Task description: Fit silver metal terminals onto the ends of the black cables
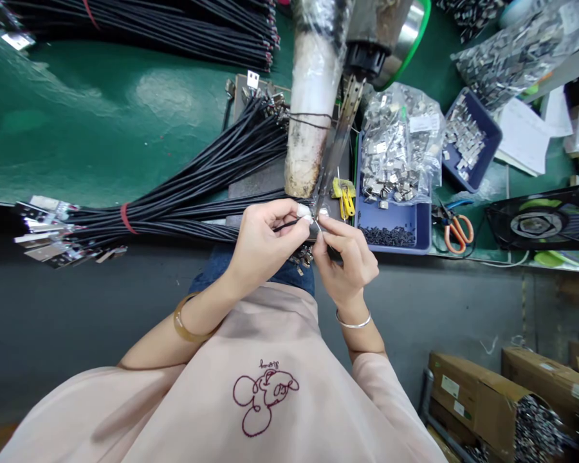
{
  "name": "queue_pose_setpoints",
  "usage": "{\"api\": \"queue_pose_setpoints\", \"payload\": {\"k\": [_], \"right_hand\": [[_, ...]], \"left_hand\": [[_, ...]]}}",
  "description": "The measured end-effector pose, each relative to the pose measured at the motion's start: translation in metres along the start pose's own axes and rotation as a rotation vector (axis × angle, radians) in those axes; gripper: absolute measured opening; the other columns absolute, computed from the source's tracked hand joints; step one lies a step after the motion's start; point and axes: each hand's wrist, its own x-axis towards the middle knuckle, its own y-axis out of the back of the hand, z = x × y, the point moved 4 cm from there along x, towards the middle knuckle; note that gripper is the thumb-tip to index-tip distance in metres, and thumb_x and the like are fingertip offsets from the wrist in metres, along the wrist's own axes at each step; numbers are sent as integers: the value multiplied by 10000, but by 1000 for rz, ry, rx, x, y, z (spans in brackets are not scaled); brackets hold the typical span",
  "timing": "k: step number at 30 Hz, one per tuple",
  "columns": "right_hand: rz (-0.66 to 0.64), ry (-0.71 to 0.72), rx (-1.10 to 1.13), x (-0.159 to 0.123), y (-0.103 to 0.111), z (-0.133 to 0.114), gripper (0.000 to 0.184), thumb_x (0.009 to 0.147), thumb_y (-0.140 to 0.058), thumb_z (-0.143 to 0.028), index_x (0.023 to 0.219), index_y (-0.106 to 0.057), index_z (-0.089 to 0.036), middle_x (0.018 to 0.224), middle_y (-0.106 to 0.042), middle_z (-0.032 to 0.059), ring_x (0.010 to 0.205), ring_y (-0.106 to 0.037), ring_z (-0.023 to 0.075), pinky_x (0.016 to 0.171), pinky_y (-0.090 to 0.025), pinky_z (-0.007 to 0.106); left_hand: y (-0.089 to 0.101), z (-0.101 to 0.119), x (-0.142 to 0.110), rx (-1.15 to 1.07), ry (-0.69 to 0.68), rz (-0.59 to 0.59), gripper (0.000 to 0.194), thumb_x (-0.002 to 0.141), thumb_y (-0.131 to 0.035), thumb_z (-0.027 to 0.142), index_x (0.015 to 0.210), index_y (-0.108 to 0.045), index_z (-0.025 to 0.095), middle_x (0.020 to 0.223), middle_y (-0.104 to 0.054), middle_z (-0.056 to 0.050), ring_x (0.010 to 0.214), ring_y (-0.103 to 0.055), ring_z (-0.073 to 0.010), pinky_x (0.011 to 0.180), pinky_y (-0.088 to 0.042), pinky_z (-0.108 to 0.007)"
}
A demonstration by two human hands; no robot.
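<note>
My left hand (270,238) is closed in a pinch on a black cable (287,225), with white covering on a fingertip. Close by on the right, my right hand (345,257) pinches a thin, light-coloured piece (318,225) too small to name. Both sets of fingertips meet just below the lower end of a slim perforated metal barrel (340,138); whether they touch it I cannot tell. A bundle of black cables (188,183), tied with a red band (128,218), extends left from behind my left hand, with metal USB plugs (48,231) at its end.
A white tube (311,109) hangs beside the barrel. To the right are a yellow tool (346,199), a blue tray (422,228) with bagged metal connector shells (390,154), orange-handled pliers (458,233) and a black fan (540,222). More cables (174,26) lie at the back left.
</note>
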Motion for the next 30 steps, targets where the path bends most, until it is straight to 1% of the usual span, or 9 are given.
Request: {"api": "queue_pose_setpoints", "payload": {"k": [8,12,14,15,17,19,21,24,30], "right_hand": [[-7,83,-59,-5,1,0,202,850,-662,-85,912,-587,-262,1061,-799,45,909,-780,162,727,-645,256],[-2,67,-58,-3,3,-1,211,840,-684,-79,942,-608,-248,1022,-799,48,873,-776,159,729,-646,259],[21,-4,-25,1,7,1,207,842,-691,-82,956,-632,-245,1019,-792,42,891,-772,164,742,-648,270],[19,-65,12,3,9,3,189,853,-685,-92,956,-645,-245,1032,-786,38,905,-770,168,731,-648,273],[-36,-224,123,5,9,8,137,885,-660,-122,943,-663,-247,1052,-774,28,905,-768,164,699,-649,271],[-113,-360,237,6,7,12,91,907,-638,-151,920,-668,-236,1044,-764,21,857,-765,144,682,-648,258],[-140,-411,281,6,5,13,71,907,-636,-162,880,-660,-223,1014,-760,14,824,-757,128,679,-642,246],[-122,-348,227,7,4,11,89,891,-643,-143,845,-648,-218,1002,-761,19,879,-749,139,681,-633,253],[-89,-237,171,13,3,7,119,876,-648,-106,880,-662,-225,1024,-767,24,962,-740,153,803,-623,296]], "left_hand": [[-1,-5,-1,3,20,-44,113,767,-628,182,657,-615,159,616,-563,10,568,-489,-88,558,-408,-210],[-1,-6,-3,8,11,-57,108,778,-631,185,675,-638,153,625,-580,8,570,-498,-85,557,-414,-201],[-2,-4,-4,5,4,-68,105,781,-638,191,688,-658,146,638,-596,6,575,-505,-83,542,-411,-187],[-2,-3,-5,4,-6,-70,106,780,-642,193,690,-667,143,643,-604,4,578,-508,-82,533,-410,-179],[-1,-1,-6,5,-25,-62,105,774,-650,192,689,-682,140,657,-622,1,587,-517,-82,520,-413,-166],[-1,0,-6,3,-25,-46,98,767,-653,190,694,-693,137,675,-647,-4,591,-529,-83,522,-429,-163],[0,-1,-6,-14,-1,-34,96,765,-656,199,705,-696,135,687,-663,-8,595,-544,-88,540,-452,-170],[-1,-4,-4,-20,16,-32,120,767,-661,213,678,-677,133,663,-642,-6,592,-544,-90,551,-454,-177],[-1,0,-1,-37,-36,21,99,757,-648,173,675,-675,126,651,-607,8,587,-518,-68,542,-442,-144]]}}
